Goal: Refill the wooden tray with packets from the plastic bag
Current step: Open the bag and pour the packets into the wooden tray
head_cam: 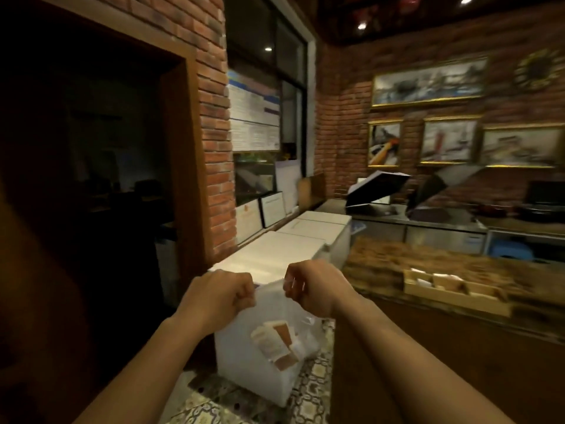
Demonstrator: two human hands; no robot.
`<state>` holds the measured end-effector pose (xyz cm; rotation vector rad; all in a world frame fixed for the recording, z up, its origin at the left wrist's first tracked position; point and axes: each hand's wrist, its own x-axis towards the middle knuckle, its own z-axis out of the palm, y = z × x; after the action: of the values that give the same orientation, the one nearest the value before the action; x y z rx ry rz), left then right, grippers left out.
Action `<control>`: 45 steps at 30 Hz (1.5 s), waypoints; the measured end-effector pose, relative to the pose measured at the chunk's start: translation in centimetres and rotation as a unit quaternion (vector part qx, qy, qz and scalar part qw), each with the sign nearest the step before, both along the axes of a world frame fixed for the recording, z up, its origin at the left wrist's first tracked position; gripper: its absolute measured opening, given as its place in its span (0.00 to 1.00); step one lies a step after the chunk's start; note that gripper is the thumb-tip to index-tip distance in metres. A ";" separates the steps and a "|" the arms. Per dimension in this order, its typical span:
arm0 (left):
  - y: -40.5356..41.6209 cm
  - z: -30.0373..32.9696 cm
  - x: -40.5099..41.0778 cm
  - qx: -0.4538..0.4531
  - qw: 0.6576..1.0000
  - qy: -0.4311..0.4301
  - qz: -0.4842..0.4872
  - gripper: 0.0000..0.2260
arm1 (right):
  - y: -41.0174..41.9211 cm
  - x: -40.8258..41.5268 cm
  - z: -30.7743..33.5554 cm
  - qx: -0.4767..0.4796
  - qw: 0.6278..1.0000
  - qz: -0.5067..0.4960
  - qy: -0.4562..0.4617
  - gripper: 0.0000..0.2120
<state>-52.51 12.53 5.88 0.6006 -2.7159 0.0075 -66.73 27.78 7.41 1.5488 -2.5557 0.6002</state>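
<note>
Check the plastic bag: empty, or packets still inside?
Not empty: packets show through the plastic bag, bunched low while both hands pinch its top edge.

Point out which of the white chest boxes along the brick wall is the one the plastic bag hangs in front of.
The nearest white box, directly below both hands; the plastic bag hangs against its front. The others sit farther back toward the counter.

Dim room; brick walls; gilt-framed pictures; patterned tile floor; ceiling spotlights.

Brick wall, 4 framed pictures
</note>
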 end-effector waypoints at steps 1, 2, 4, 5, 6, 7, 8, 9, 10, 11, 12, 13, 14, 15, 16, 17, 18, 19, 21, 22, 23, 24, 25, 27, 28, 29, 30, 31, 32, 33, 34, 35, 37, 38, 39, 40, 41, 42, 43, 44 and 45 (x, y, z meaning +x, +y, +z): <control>1.1 0.0 -1.8 0.012 1.000 -0.002 -0.018 0.02 | 1.8 -1.4 -0.1 -0.004 1.000 -0.014 -0.001 0.07; 2.3 0.0 -3.5 0.021 0.999 -0.004 -0.035 0.02 | 3.7 -2.8 -0.3 -0.006 1.000 -0.028 -0.002 0.07; 4.5 0.1 -6.3 0.031 0.997 -0.005 -0.067 0.04 | 6.8 -5.0 -0.7 -0.013 0.998 -0.054 0.001 0.06; 5.5 0.1 -7.6 0.031 0.996 -0.003 -0.081 0.05 | 8.1 -6.1 -0.9 -0.018 0.998 -0.067 0.005 0.06; 6.5 0.1 -8.7 0.028 0.995 -0.002 -0.092 0.06 | 9.3 -6.9 -1.1 -0.023 0.997 -0.075 0.006 0.06; 7.4 0.1 -9.6 0.023 0.995 0.001 -0.101 0.07 | 10.4 -7.6 -1.1 -0.026 0.996 -0.082 0.004 0.06; 8.2 0.1 -10.5 0.019 0.994 0.003 -0.108 0.08 | 11.4 -8.1 -1.1 -0.030 0.996 -0.088 0.002 0.06; 8.9 0.1 -11.2 0.016 0.993 0.005 -0.115 0.08 | 12.3 -8.6 -1.0 -0.033 0.995 -0.096 0.000 0.05; 9.7 0.3 -11.9 0.014 0.992 0.006 -0.123 0.08 | 13.2 -9.1 -1.1 -0.038 0.994 -0.102 -0.004 0.05; 10.5 0.3 -12.7 0.012 0.991 0.008 -0.134 0.08 | 14.2 -9.5 -1.1 -0.041 0.993 -0.110 -0.005 0.05; 11.2 0.4 -13.4 0.012 0.990 0.009 -0.143 0.07 | 15.1 -9.8 -1.2 -0.041 0.992 -0.118 -0.002 0.05; 11.9 0.5 -13.9 0.014 0.989 0.006 -0.149 0.07 | 15.9 -10.1 -1.3 -0.040 0.991 -0.127 0.005 0.04; 12.7 0.6 -14.5 0.017 0.988 0.001 -0.154 0.07 | 16.8 -10.5 -1.5 -0.038 0.990 -0.135 0.012 0.03; 13.4 0.5 -15.2 0.019 0.987 -0.004 -0.160 0.06 | 17.7 -10.8 -1.7 -0.035 0.989 -0.143 0.017 0.03; 14.2 0.5 -15.8 0.020 0.986 -0.006 -0.166 0.06 | 18.5 -11.1 -1.9 -0.034 0.988 -0.151 0.020 0.04; 14.9 0.4 -16.4 0.019 0.985 -0.009 -0.174 0.05 | 19.4 -11.4 -2.0 -0.034 0.986 -0.161 0.023 0.03; 15.8 0.4 -17.0 0.019 0.983 -0.010 -0.183 0.04 | 20.3 -11.8 -2.2 -0.036 0.984 -0.172 0.030 0.02; 16.5 0.4 -17.5 0.020 0.981 -0.011 -0.191 0.03 | 21.2 -12.1 -2.2 -0.036 0.982 -0.180 0.036 0.01; 18.0 0.4 -18.7 0.027 0.977 -0.010 -0.211 0.03 | 22.9 -12.7 -2.3 -0.036 0.980 -0.194 0.039 0.01; 18.8 0.3 -19.2 0.028 0.975 -0.011 -0.222 0.04 | 23.8 -12.9 -2.3 -0.035 0.978 -0.201 0.037 0.01; 19.6 0.2 -19.8 0.028 0.973 -0.013 -0.231 0.05 | 24.6 -13.3 -2.4 -0.032 0.977 -0.208 0.039 0.01; 20.3 0.2 -20.4 0.027 0.970 -0.015 -0.239 0.04 | 25.3 -13.7 -2.4 -0.031 0.975 -0.215 0.040 0.01; 21.2 0.0 -21.2 0.028 0.968 -0.018 -0.250 0.03 | 26.3 -14.1 -2.6 -0.031 0.973 -0.226 0.038 0.02; 22.1 -0.2 -22.1 0.031 0.964 -0.016 -0.262 0.02 | 27.4 -14.6 -2.9 -0.031 0.971 -0.234 0.032 0.03; 22.6 -0.3 -22.8 0.032 0.962 -0.016 -0.270 0.03 | 28.0 -15.0 -3.1 -0.032 0.970 -0.239 0.030 0.03; 23.0 -0.4 -23.4 0.030 0.960 -0.017 -0.276 0.03 | 28.6 -15.3 -3.2 -0.032 0.969 -0.243 0.029 0.04; 23.4 -0.5 -24.1 0.029 0.959 -0.020 -0.282 0.03 | 29.1 -15.7 -3.3 -0.032 0.968 -0.248 0.028 0.04; 23.7 -0.6 -24.8 0.028 0.957 -0.022 -0.290 0.03 | 29.6 -16.1 -3.3 -0.031 0.966 -0.255 0.024 0.05; 24.0 -0.6 -25.4 0.028 0.954 -0.022 -0.298 0.03 | 30.0 -16.4 -3.4 -0.028 0.965 -0.260 0.019 0.05; 24.3 -0.7 -26.1 0.027 0.951 -0.021 -0.308 0.03 | 30.3 -16.8 -3.4 -0.024 0.963 -0.267 0.016 0.05; 24.5 -0.7 -26.7 0.027 0.948 -0.021 -0.317 0.03 | 30.6 -17.2 -3.5 -0.021 0.961 -0.274 0.016 0.05; 24.7 -0.8 -27.3 0.027 0.945 -0.023 -0.324 0.03 | 30.8 -17.6 -3.5 -0.019 0.960 -0.280 0.016 0.05; 24.9 -0.8 -28.5 0.030 0.943 -0.026 -0.330 0.04 | 31.1 -18.4 -3.5 -0.017 0.957 -0.290 0.013 0.04; 24.9 -0.9 -29.2 0.034 0.942 -0.026 -0.332 0.05 | 31.1 -18.9 -3.5 -0.018 0.955 -0.295 0.011 0.04; 24.8 -1.0 -29.8 0.037 0.941 -0.020 -0.337 0.05 | 31.1 -19.4 -3.5 -0.019 0.954 -0.299 0.009 0.04; 24.7 -1.0 -30.5 0.042 0.939 -0.014 -0.342 0.05 | 31.1 -19.9 -3.4 -0.019 0.953 -0.303 0.008 0.04; 24.6 -1.0 -31.2 0.053 0.937 -0.011 -0.345 0.05 | 31.0 -20.3 -3.3 -0.017 0.951 -0.308 0.007 0.04; 24.4 -1.0 -32.0 0.068 0.935 -0.013 -0.348 0.05 | 30.9 -20.8 -3.2 -0.013 0.950 -0.312 0.007 0.05; 24.4 -0.9 -32.7 0.083 0.932 -0.016 -0.353 0.04 | 30.8 -21.3 -3.1 -0.007 0.949 -0.316 0.009 0.05; 24.3 -0.8 -33.4 0.092 0.930 -0.021 -0.356 0.04 | 30.6 -21.9 -3.0 0.000 0.947 -0.321 0.013 0.06; 24.2 -0.6 -34.3 0.087 0.930 -0.024 -0.356 0.03 | 30.5 -22.5 -2.9 0.004 0.945 -0.326 0.018 0.06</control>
<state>-86.76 36.75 5.25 -0.3767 -2.8360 -0.4080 -89.20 58.24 4.52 0.6135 -2.7947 0.4615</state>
